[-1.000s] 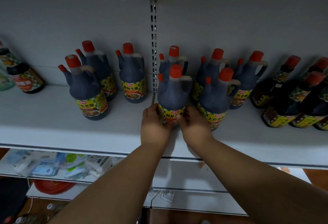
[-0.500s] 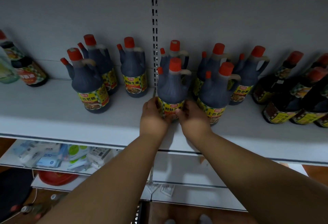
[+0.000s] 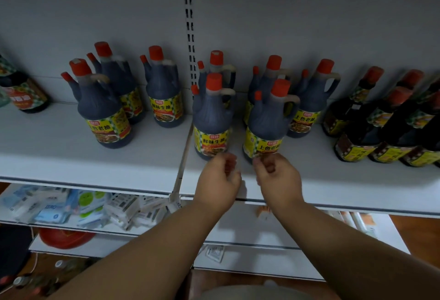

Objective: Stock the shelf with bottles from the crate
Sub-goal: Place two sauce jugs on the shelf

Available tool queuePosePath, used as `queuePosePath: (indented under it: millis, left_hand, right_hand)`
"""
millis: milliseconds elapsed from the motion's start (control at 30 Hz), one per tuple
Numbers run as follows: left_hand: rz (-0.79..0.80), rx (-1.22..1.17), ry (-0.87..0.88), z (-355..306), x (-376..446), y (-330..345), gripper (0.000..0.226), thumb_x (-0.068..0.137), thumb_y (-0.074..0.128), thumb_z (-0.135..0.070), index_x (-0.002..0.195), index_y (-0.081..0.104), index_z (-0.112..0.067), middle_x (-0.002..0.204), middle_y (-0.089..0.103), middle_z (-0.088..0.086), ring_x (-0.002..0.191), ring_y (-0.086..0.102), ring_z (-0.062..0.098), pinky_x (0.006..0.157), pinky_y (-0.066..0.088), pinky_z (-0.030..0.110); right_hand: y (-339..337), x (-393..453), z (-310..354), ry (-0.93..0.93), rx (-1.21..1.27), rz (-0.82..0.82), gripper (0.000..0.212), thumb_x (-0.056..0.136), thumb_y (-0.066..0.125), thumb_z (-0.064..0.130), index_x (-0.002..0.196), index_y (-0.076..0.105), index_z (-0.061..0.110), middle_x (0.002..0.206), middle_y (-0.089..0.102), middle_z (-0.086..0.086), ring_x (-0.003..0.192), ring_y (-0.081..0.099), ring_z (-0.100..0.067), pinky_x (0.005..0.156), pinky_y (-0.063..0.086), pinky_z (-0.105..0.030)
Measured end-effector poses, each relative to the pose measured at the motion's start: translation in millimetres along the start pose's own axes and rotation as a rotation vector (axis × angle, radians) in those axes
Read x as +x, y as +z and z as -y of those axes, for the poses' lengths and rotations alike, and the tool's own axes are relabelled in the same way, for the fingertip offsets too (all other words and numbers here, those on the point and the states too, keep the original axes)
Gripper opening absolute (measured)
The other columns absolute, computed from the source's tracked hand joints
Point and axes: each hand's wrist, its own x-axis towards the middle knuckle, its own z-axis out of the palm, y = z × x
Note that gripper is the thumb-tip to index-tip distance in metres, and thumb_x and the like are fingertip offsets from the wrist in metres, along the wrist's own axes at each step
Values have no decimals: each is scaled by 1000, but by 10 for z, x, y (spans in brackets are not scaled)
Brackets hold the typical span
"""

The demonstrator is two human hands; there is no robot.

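Head view: left hand (image 3: 217, 182) and right hand (image 3: 277, 177) hover side by side over the shelf (image 3: 95, 157) front edge, fingers loosely curled, holding nothing. Just beyond the left hand stands a dark sauce bottle (image 3: 212, 119), upright, red-capped, apart from the fingers. Beyond the right hand stands a second bottle (image 3: 267, 121), its label touching or nearly touching the fingertips.

The bottles (image 3: 212, 119) are dark, almost black, with red caps (image 3: 213, 81). Their labels (image 3: 211, 141) are yellow with a green-white check pattern and red parts. The shelf (image 3: 95, 161) is white. Below lies a red dish (image 3: 66, 238).
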Motion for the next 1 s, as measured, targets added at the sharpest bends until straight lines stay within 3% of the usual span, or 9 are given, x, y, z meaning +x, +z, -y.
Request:
queuePosePath:
  millis: [100,267,367,500,800,1000]
  left_hand:
    - [49,-27,43,-151,80,136,45,86,62,-14,130,52,-21,123,60,-2,111,57,14,94,48,29]
    - [0,-93,104,-345,193,361,58,83,63,-8,137,44,-16,129,54,2,115,52,14,90,40,17]
    - [2,-154,51,-365,280,428,60,82,59,-12,138,41,-24,126,59,1,111,60,18,89,51,30]
    - [-16,-185,7,-322,336,464,68,76,56,-19,140,37,-33,130,57,-2,115,59,18,94,52,44]
    - [-44,-185,40,-373,333,471,64,75,56,-22,136,40,-35,127,60,-4,115,59,13,95,53,42]
    - [-16,-177,38,-402,389,440,67,73,53,-15,139,42,-24,125,61,-1,114,60,15,96,52,40]
  right_hand:
    - [-160,138,-67,40,12,-99,33,82,72,44,84,49,20,76,59,2,68,56,-15,55,39,-27]
    - [-190,360,-164,-7,80,-20,54,81,75,35,126,50,19,121,59,1,107,58,-18,86,50,-36]
    - [-200,417,-148,-40,94,16,44,82,74,31,121,53,24,115,63,3,105,60,-16,83,49,-31]
    - [-213,468,-161,-54,76,14,42,78,78,36,112,56,23,106,64,3,97,60,-15,76,45,-27]
    - [-214,533,-167,-66,66,14,40,73,81,40,98,54,24,98,62,0,91,60,-17,73,46,-29]
    - [-217,515,-86,-30,60,17,41,73,82,39,92,49,23,95,60,-3,83,54,-15,62,32,-22]
